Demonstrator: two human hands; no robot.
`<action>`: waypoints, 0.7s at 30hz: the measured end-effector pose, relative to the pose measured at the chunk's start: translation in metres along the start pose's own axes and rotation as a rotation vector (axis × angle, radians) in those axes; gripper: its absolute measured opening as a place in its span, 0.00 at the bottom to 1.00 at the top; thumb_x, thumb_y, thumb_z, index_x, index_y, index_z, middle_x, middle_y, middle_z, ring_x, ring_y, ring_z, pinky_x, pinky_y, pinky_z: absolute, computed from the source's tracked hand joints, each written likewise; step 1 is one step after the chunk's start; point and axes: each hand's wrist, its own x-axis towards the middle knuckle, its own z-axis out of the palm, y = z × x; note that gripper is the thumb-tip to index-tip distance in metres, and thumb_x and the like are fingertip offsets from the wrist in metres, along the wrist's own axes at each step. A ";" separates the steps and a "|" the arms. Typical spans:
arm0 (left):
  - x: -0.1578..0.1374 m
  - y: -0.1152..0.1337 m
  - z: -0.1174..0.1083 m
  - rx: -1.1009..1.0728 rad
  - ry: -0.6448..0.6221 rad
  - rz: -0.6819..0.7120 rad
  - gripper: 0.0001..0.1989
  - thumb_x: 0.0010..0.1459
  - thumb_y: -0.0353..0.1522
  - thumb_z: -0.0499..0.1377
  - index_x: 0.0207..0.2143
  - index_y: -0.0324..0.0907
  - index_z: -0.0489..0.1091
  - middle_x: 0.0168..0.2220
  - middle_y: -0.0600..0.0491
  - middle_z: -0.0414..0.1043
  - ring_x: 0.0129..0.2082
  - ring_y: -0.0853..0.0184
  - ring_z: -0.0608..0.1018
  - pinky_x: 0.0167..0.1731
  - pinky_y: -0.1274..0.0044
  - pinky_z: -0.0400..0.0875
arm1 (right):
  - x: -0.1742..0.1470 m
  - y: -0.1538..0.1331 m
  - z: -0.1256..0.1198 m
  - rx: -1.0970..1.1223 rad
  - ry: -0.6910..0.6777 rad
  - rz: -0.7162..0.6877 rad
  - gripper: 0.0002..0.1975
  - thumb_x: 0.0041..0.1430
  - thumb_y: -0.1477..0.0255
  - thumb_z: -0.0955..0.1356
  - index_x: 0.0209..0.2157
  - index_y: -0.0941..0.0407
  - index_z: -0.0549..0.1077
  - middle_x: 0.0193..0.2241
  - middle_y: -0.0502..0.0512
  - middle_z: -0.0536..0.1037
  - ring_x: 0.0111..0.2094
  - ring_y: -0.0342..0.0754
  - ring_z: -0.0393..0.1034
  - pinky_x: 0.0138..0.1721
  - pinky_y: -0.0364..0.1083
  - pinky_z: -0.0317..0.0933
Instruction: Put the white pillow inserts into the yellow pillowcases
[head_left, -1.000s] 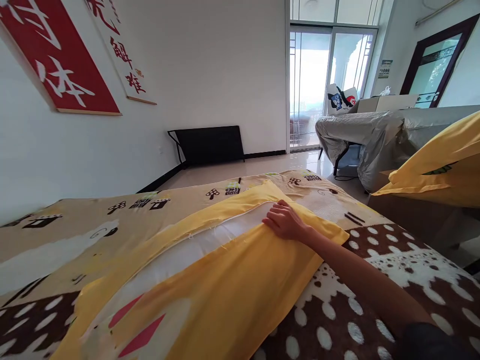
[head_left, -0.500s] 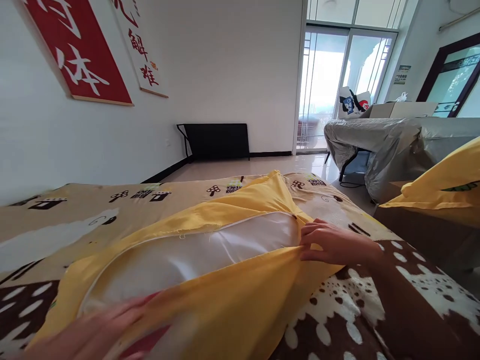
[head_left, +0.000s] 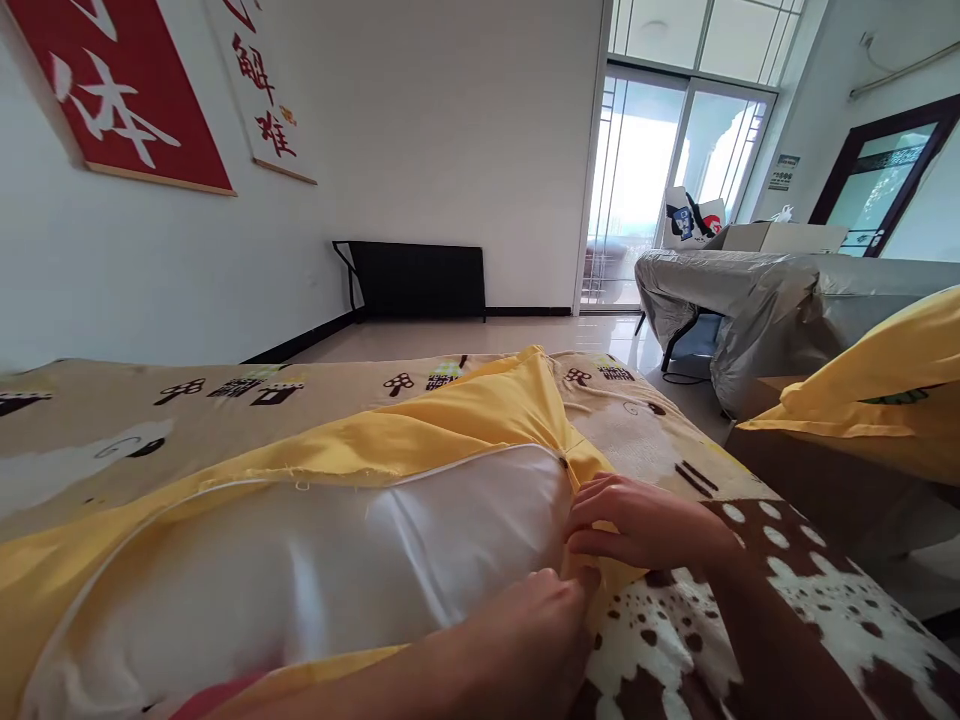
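Observation:
A yellow pillow cover (head_left: pixel 480 415) lies on the patterned blanket with its zipped side gaping wide. Inside the opening shows a shiny white inner pillow (head_left: pixel 337 550). My right hand (head_left: pixel 645 525) pinches the cover at the right end of the opening, close to the zip's end. Just below it, my left hand (head_left: pixel 525 620) is closed on the near edge of the cover, its forearm crossing over the pillow. The left fingertips are partly hidden. A bit of pink print (head_left: pixel 217 695) on the cover shows at the bottom.
The patterned blanket (head_left: pixel 660 440) spreads under everything. Another yellow pillow or cover (head_left: pixel 885 370) sits at the right. Behind it stands a plastic-draped table (head_left: pixel 765 290) with a carton (head_left: pixel 784 238) and a printed bag (head_left: pixel 690 218). A black folded panel (head_left: pixel 420 283) leans by the wall.
My left hand has moved right, from the lower left of the cover to beside my right hand. The opening gapes wider, exposing more white pillow. My right hand keeps its grip; the view has shifted slightly.

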 end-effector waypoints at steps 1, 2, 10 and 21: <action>-0.001 0.004 0.000 -0.012 -0.006 -0.029 0.17 0.55 0.30 0.50 0.48 0.37 0.62 0.39 0.42 0.74 0.39 0.57 0.77 0.40 0.72 0.70 | 0.005 0.001 0.004 0.004 0.055 0.004 0.14 0.64 0.65 0.61 0.31 0.56 0.74 0.30 0.51 0.76 0.36 0.43 0.68 0.42 0.42 0.58; -0.003 0.008 -0.001 -0.027 -0.024 -0.063 0.17 0.55 0.29 0.50 0.48 0.38 0.62 0.39 0.42 0.74 0.39 0.58 0.77 0.39 0.72 0.70 | 0.009 0.002 0.007 -0.009 0.140 0.042 0.14 0.64 0.64 0.61 0.31 0.55 0.74 0.31 0.51 0.75 0.36 0.43 0.68 0.41 0.42 0.58; 0.004 0.016 -0.003 0.021 -0.244 -0.091 0.16 0.57 0.30 0.49 0.48 0.36 0.61 0.40 0.40 0.75 0.38 0.54 0.78 0.35 0.70 0.72 | 0.026 -0.013 0.028 -0.301 0.310 0.723 0.25 0.54 0.61 0.67 0.50 0.57 0.60 0.37 0.60 0.76 0.38 0.55 0.72 0.31 0.45 0.57; 0.021 0.021 0.010 0.284 -0.133 0.331 0.13 0.59 0.35 0.51 0.37 0.36 0.70 0.36 0.43 0.75 0.33 0.55 0.78 0.33 0.68 0.73 | -0.003 -0.002 0.005 -0.502 -0.128 0.844 0.10 0.50 0.81 0.62 0.29 0.59 0.73 0.30 0.63 0.78 0.33 0.56 0.74 0.25 0.44 0.53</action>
